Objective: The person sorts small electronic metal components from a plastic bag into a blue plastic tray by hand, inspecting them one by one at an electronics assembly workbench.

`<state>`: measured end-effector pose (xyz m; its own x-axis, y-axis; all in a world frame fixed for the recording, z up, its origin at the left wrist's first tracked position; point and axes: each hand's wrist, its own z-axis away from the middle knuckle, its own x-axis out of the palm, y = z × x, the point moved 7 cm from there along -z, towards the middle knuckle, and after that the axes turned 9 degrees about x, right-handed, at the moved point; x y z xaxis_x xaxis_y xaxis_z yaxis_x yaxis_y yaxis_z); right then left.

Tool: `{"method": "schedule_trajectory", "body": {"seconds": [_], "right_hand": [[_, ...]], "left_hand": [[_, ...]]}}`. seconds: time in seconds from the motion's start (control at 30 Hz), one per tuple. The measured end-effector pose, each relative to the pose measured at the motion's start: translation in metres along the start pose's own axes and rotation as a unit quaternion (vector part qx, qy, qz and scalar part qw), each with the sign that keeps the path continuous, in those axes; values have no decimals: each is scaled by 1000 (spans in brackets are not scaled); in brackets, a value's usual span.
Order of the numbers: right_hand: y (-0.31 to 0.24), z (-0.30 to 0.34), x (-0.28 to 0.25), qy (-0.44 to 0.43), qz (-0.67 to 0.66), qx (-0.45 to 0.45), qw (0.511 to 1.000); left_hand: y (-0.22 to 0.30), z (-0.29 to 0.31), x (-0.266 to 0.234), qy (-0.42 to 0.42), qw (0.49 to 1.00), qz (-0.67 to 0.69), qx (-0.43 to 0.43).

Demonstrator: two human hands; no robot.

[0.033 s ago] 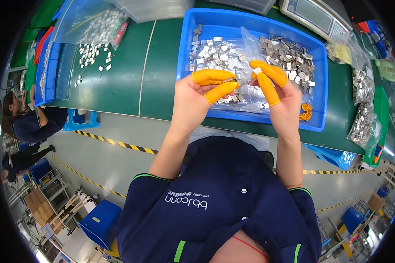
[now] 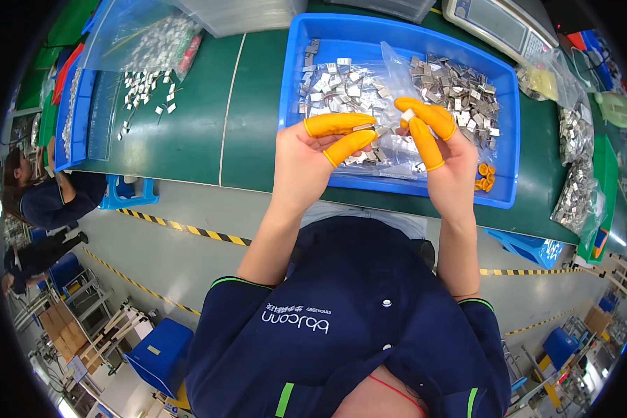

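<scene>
Over the front of a blue tray, my left hand pinches a small flat metal piece between thumb and forefinger. Facing it, my right hand grips a small white block with its fingertips. Yellow finger cots cover the gripping fingers of both hands. A short gap separates the two pieces. Beneath my hands, a clear plastic bag lies in the tray with many white-and-metal pieces. Grey metal pieces are heaped on the tray's right side.
Loose white wired parts lie on the green table beside a bag of similar parts. Spare yellow finger cots sit in the tray's near right corner. A scale stands behind; filled bags lie right. Another person sits at far left.
The white block in my right fingertips has turned slightly and shows more of its side. Both hands stay almost in place.
</scene>
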<state>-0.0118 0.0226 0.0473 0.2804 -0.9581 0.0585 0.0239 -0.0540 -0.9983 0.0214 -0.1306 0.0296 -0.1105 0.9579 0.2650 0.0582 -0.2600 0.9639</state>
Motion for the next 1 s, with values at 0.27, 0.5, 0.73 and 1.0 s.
{"method": "schedule_trajectory", "body": {"seconds": [0.27, 0.5, 0.73, 1.0], "right_hand": [[-10, 12, -1, 72, 147, -88, 983], [-19, 18, 1, 73, 228, -143, 960], [-7, 24, 0, 76, 144, -77, 984], [-34, 34, 8, 91, 262, -274, 921]], "left_hand": [[-2, 1, 8, -55, 998, -27, 22], [-1, 3, 12, -78, 997, -26, 10], [4, 6, 11, -78, 996, -26, -19], [-7, 10, 2, -25, 990, 90, -102]]}}
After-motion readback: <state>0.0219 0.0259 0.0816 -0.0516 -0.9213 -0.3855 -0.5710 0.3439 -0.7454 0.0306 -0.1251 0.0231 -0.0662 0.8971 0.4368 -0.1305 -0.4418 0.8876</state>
